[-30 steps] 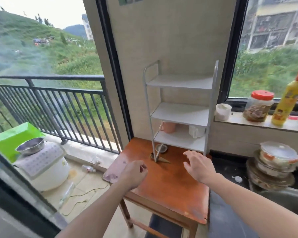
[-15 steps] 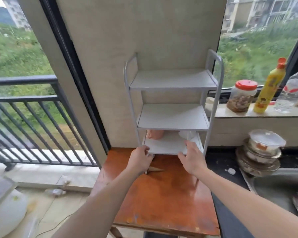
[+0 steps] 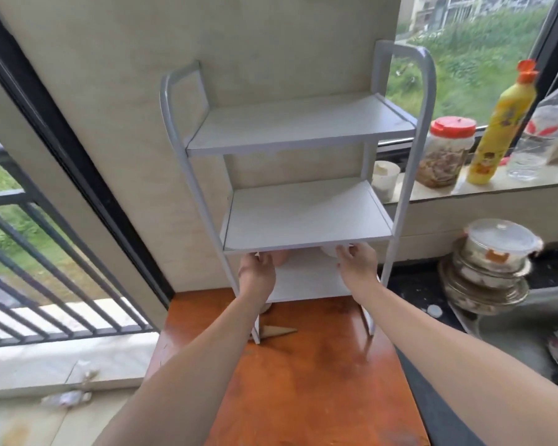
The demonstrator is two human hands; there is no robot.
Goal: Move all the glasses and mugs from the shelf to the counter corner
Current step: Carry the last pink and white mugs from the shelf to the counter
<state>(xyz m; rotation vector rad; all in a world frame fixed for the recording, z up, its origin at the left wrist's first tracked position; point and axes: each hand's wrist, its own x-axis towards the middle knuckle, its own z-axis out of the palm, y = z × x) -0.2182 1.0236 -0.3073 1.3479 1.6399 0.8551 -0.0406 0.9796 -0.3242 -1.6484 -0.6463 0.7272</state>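
A white three-tier shelf (image 3: 303,214) stands on an orange-brown wooden table (image 3: 303,381). Its top and middle boards are bare. On the bottom board, mostly hidden under the middle board, sit a pink mug (image 3: 280,259) at the left and a white mug (image 3: 328,251) at the right. My left hand (image 3: 256,273) reaches onto the bottom board with its fingers at the pink mug's left side. My right hand (image 3: 357,263) has its fingers spread and its fingertips at the white mug. Neither mug is lifted.
A dark counter (image 3: 413,278) adjoins the table on the right, with stacked bowls and plates (image 3: 487,268) by a sink. On the window sill stand a white cup (image 3: 384,178), a red-lidded jar (image 3: 448,152) and a yellow bottle (image 3: 500,130). A brown cone (image 3: 279,331) lies at the shelf's foot. A balcony railing is at the left.
Both hands have moved from above the table forward onto the bottom board, up to the two mugs. The view has moved closer to the shelf.
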